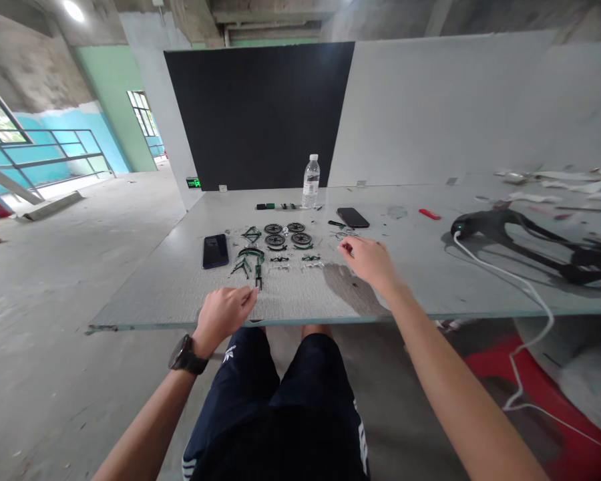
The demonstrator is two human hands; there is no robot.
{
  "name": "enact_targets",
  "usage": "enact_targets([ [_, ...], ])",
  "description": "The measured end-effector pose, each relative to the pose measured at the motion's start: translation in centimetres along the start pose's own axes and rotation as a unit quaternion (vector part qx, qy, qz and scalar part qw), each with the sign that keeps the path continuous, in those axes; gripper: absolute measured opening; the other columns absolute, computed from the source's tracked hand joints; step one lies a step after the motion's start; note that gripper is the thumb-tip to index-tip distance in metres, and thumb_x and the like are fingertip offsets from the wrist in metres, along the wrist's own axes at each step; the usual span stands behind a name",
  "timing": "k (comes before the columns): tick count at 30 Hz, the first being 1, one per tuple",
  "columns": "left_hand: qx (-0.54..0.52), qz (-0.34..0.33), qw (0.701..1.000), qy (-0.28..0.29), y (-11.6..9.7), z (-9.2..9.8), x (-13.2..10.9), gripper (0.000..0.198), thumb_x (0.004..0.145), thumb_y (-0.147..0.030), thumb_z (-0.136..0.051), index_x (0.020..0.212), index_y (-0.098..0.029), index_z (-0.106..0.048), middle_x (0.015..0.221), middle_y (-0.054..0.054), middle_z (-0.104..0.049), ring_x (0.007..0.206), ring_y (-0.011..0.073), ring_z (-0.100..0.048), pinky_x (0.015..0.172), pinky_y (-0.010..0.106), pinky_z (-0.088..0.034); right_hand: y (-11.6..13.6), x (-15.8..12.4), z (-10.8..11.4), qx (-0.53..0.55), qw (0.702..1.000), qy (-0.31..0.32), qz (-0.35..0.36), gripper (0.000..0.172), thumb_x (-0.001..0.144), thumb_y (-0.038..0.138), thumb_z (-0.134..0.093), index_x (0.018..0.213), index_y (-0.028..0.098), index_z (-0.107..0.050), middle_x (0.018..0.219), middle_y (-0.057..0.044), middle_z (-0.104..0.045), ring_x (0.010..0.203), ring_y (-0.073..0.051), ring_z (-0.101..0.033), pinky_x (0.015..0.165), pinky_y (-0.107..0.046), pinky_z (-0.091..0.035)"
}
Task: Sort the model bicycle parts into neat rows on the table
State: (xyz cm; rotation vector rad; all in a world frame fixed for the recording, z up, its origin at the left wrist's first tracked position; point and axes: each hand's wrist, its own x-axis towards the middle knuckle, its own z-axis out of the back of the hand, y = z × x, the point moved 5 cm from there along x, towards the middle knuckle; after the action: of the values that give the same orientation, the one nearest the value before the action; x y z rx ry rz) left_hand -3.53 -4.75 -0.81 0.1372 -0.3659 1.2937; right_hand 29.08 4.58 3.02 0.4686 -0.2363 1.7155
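My left hand (226,311) rests at the table's front edge, its fingers curled in. Its fingertips are close to a green and black fork-shaped part (258,272); whether they pinch anything is hidden. My right hand (371,262) is over the table further right, thumb and fingers pressed together, and what they hold, if anything, is too small to name. Between the hands lie model bicycle parts: several black spoked wheels (301,238), a green frame piece (251,234), a curved black and green part (251,252), thin green struts (241,268) and small clear pieces (312,265).
A dark phone (215,252) lies left of the parts, another phone (353,218) behind them. A water bottle (310,182) stands near the back panel. On the right are a red tool (429,214) and a black head strap device (511,237) with a white cable (518,277).
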Motion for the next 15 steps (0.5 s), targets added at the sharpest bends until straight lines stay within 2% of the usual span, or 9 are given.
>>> enact_targets([
  [2,-0.002,-0.003,1.000,0.000,0.0,0.0,0.0,0.050,0.105,-0.046,-0.037,0.067,-0.021,-0.057,0.063,0.004,-0.064,0.055,0.0154,-0.051,0.057,0.032,-0.014,-1.8,2.6,-1.2,-0.007,0.996,0.081,-0.025,0.024,0.100,0.033,-0.045,0.102,0.023,-0.067,0.102,-0.009,-0.075,0.091,-0.025,-0.065,0.077,-0.037,-0.040],
  [5,-0.002,-0.007,1.000,-0.001,-0.1,0.0,0.0,0.050,0.105,-0.046,-0.037,0.067,-0.021,-0.057,0.063,0.004,-0.064,0.054,0.0152,-0.051,0.057,0.032,-0.014,-3.1,5.9,-2.7,-0.008,0.992,0.121,-0.023,0.017,0.096,0.032,-0.056,0.101,0.022,-0.069,0.098,-0.008,-0.075,0.090,-0.024,-0.065,0.074,-0.035,-0.040],
  [10,0.006,-0.009,1.000,-0.005,0.0,-0.2,0.1,0.050,0.105,-0.045,-0.037,0.067,-0.020,-0.056,0.066,0.005,-0.067,0.058,0.0153,-0.055,0.058,0.034,-0.013,-4.5,9.5,-4.9,-0.017,0.993,0.108,-0.044,0.019,0.095,0.025,-0.057,0.106,0.020,-0.071,0.106,-0.013,-0.073,0.095,-0.024,-0.061,0.081,-0.037,-0.039],
  [15,0.017,-0.006,1.000,-0.006,0.1,-0.4,0.1,0.051,0.106,-0.047,-0.036,0.067,-0.021,-0.055,0.066,0.005,-0.068,0.060,0.0162,-0.058,0.058,0.034,-0.013,-6.1,10.3,-5.9,-0.010,0.994,0.080,-0.075,0.021,0.097,0.027,-0.054,0.102,0.019,-0.073,0.114,-0.015,-0.071,0.093,-0.023,-0.059,0.076,-0.035,-0.038],
])
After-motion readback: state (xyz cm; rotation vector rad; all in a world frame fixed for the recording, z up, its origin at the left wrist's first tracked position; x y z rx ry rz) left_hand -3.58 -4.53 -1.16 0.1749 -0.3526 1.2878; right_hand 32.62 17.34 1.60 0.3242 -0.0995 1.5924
